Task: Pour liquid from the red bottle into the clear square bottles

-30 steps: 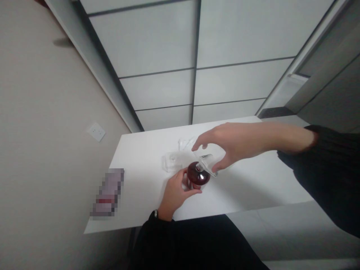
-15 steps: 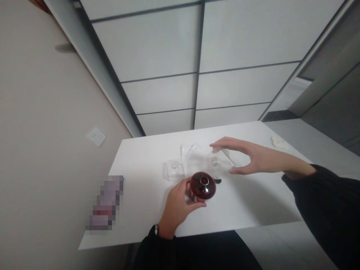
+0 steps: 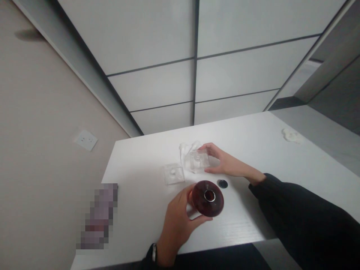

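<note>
dark red bottle in one hand, clear cup in the other
left hand is curled round the bottle, lower centre of the frame; right hand pinches the cup's sides near centre, can't tell if it's lifted. bottle's uncapped, so i'd keep it level, go easy on the slick-looking cup, and mind the black cap just off the bottle's upper right.

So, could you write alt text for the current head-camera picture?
A person's left hand holds a round, open-topped red bottle, and the right hand holds a clear container, at a white table. A second clear container and a small black cap lie nearby.
</note>
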The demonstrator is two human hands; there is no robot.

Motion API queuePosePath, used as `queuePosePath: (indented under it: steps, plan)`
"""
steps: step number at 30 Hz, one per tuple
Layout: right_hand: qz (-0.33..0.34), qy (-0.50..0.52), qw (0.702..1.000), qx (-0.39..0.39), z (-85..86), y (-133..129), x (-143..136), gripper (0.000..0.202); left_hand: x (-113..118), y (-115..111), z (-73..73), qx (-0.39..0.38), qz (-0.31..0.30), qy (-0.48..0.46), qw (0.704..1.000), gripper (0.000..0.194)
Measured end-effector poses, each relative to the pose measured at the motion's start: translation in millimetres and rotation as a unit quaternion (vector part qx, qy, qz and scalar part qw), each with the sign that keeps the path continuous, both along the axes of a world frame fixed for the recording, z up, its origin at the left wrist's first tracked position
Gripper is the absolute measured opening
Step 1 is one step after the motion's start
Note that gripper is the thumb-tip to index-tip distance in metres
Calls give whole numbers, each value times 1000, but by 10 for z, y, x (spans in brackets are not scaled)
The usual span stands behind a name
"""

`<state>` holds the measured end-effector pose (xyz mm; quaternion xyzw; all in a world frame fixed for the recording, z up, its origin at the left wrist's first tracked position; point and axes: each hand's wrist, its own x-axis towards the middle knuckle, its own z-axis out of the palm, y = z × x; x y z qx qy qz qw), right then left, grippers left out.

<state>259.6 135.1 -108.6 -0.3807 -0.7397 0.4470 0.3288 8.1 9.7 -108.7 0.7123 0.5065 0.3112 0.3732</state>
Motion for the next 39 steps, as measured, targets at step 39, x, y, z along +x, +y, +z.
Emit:
queuePosePath:
  steps: [39]
  plan:
    - [-246, -280, 916, 148, -502, -400, 873, 35, 661, -438, 13, -18, 74, 17, 997, 66]
